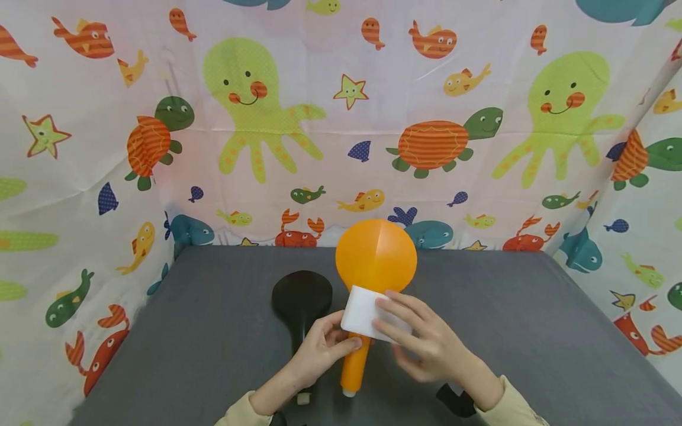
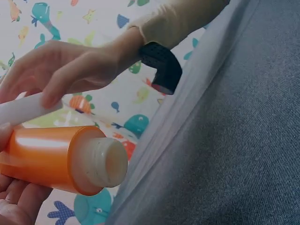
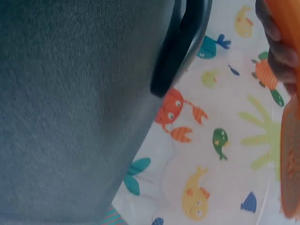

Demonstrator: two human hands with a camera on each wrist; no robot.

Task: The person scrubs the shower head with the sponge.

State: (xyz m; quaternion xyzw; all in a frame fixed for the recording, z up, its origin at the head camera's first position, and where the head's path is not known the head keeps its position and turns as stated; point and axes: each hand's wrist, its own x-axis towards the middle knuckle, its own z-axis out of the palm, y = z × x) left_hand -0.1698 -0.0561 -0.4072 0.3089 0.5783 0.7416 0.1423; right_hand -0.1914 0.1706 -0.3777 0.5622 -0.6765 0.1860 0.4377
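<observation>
In the head view my left hand [image 1: 315,350] grips the handle of an orange paddle-shaped thing [image 1: 376,254] with a wide round head, held up above the table. The handle's lower end has a pale, hollow-looking neck [image 2: 112,161], clear in the left wrist view. My right hand [image 1: 434,343] holds a white block [image 1: 364,312], perhaps a sponge, against the front of the handle just below the head. Its fingers lie over the block's right side. In the right wrist view only part of the orange handle [image 3: 287,23] and head shows, and the white block is out of sight.
A black thing of similar shape [image 1: 302,296], with a pale end, lies on the dark grey table [image 1: 213,331] left of the orange one. Behind stands a cloth backdrop [image 1: 319,142] printed with sea animals. A black device [image 2: 161,68] is strapped to my right wrist.
</observation>
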